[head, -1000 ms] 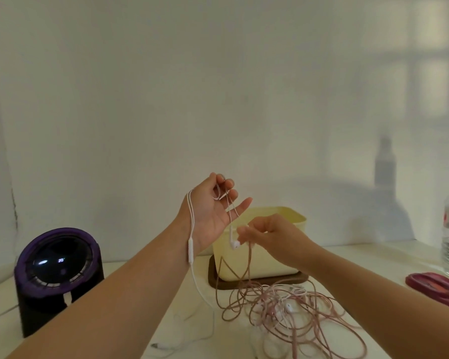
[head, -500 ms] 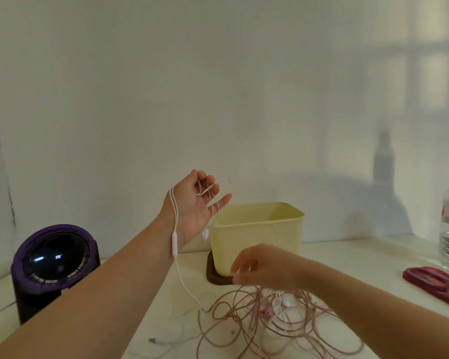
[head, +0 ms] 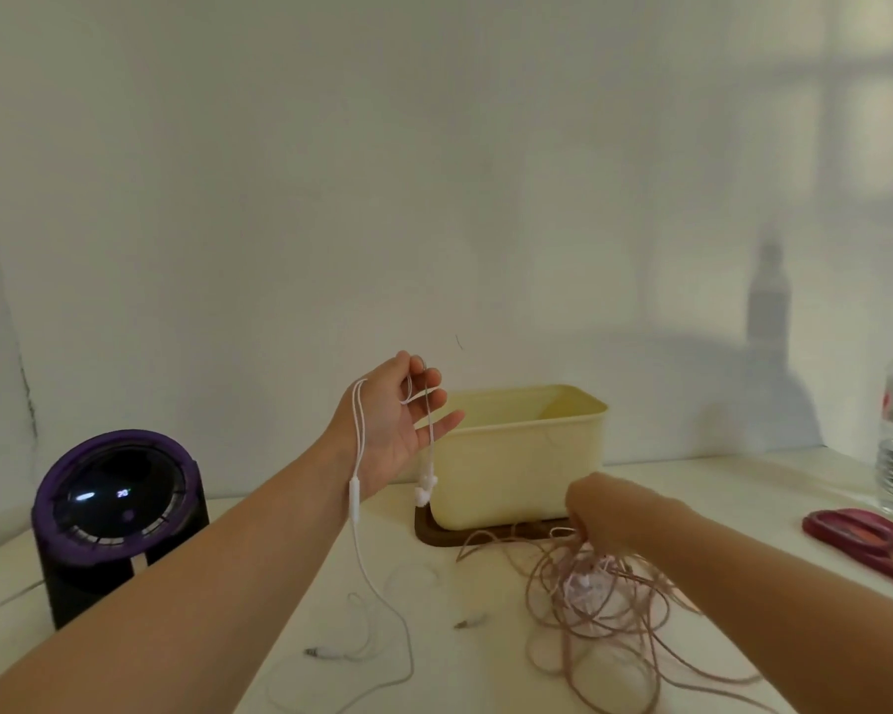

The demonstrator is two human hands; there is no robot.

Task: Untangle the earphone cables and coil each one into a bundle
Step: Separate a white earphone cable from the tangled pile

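Nearest me, the white earphone cable is trailing across the table, its plug lying flat. Beside it the pink cable tangle is sprawling, with my right hand reaching into its top. I cannot tell whether it is pinching a strand. Farther back, my left hand is gripping the white cable looped over its fingers, and the earbuds are dangling before the yellow tub.
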